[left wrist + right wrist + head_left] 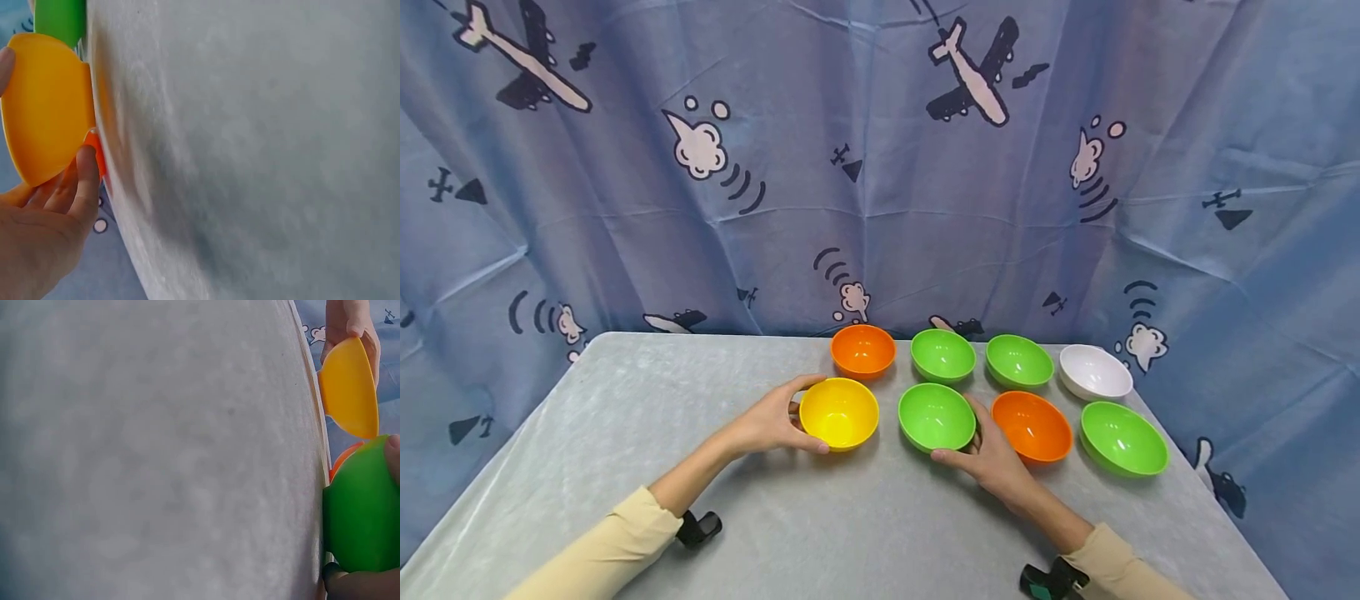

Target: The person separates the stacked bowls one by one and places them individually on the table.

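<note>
My left hand point(772, 422) grips a yellow bowl point(839, 414) from its left side, thumb at the near rim and fingers round the far side. The left wrist view shows the fingers curled under the yellow bowl's point(47, 109) side, close to the tabletop. On the right, a green bowl point(936, 418) is held by my right hand point(997, 460), with the thumb at its front and the fingers partly hidden behind it. In the right wrist view this green bowl point(362, 509) is seen side-on, its base at the table surface. A narrow gap separates the two held bowls.
Behind them stand an orange bowl point(862, 352), two green bowls point(943, 356) point(1019, 362) and a white bowl point(1096, 372). Right of my right hand sit another orange bowl point(1032, 427) and green bowl point(1124, 439). A patterned blue curtain point(790, 167) hangs behind the grey-covered table point(820, 533).
</note>
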Action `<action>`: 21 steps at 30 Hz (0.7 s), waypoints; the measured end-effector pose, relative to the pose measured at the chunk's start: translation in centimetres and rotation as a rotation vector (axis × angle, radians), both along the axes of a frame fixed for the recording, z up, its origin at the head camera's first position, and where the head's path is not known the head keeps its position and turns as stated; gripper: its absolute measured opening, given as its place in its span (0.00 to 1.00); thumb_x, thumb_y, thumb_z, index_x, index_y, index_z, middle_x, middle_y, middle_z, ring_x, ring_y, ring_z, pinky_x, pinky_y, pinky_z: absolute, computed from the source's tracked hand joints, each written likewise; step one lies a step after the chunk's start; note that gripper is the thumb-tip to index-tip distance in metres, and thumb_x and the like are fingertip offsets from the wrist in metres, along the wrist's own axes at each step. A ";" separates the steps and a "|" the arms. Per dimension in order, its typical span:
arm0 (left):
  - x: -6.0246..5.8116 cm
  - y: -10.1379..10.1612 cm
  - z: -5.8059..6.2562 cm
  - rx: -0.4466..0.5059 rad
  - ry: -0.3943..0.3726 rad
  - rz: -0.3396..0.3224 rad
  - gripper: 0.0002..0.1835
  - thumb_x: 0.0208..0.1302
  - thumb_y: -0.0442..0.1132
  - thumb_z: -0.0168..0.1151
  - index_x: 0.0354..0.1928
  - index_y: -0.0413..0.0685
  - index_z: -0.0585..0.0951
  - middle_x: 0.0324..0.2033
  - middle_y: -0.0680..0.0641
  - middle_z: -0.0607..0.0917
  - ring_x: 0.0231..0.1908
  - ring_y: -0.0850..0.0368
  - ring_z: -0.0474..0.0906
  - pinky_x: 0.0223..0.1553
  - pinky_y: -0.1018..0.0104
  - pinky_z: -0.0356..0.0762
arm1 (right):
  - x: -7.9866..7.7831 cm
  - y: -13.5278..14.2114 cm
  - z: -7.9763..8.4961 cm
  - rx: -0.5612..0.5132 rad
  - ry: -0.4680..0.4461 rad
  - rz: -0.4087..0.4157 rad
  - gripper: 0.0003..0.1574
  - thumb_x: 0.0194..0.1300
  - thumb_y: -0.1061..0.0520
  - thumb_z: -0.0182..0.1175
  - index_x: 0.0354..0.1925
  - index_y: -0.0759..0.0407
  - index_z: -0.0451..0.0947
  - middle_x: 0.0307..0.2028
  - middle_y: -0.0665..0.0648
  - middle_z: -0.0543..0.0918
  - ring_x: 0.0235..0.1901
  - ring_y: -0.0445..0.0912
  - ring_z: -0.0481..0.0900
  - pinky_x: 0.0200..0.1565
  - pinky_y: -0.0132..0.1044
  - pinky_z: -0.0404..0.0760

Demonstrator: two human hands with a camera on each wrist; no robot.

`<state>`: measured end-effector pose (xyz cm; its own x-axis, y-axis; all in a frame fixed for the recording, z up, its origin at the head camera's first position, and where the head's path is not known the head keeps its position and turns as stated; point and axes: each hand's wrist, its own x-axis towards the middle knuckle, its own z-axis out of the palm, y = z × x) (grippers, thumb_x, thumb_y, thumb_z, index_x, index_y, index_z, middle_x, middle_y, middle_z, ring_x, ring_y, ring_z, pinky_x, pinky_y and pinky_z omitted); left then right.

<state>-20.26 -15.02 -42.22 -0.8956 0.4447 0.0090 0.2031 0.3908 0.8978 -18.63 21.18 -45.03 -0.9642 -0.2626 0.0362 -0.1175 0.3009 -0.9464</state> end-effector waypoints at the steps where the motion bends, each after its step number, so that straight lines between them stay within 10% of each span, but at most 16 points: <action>1: 0.0 0.2 0.0 0.012 -0.006 0.001 0.57 0.46 0.39 0.84 0.76 0.38 0.60 0.68 0.36 0.69 0.53 0.45 0.80 0.50 0.56 0.81 | 0.0 0.0 0.0 0.009 0.007 0.001 0.67 0.55 0.56 0.79 0.78 0.64 0.46 0.75 0.64 0.56 0.73 0.56 0.57 0.71 0.48 0.55; 21: -0.6 1.9 -0.8 0.015 -0.048 -0.007 0.56 0.49 0.40 0.84 0.76 0.40 0.60 0.69 0.40 0.67 0.56 0.43 0.77 0.54 0.54 0.78 | 0.0 -0.1 0.1 0.018 0.013 0.005 0.66 0.56 0.56 0.79 0.78 0.63 0.47 0.75 0.63 0.57 0.73 0.56 0.57 0.71 0.50 0.55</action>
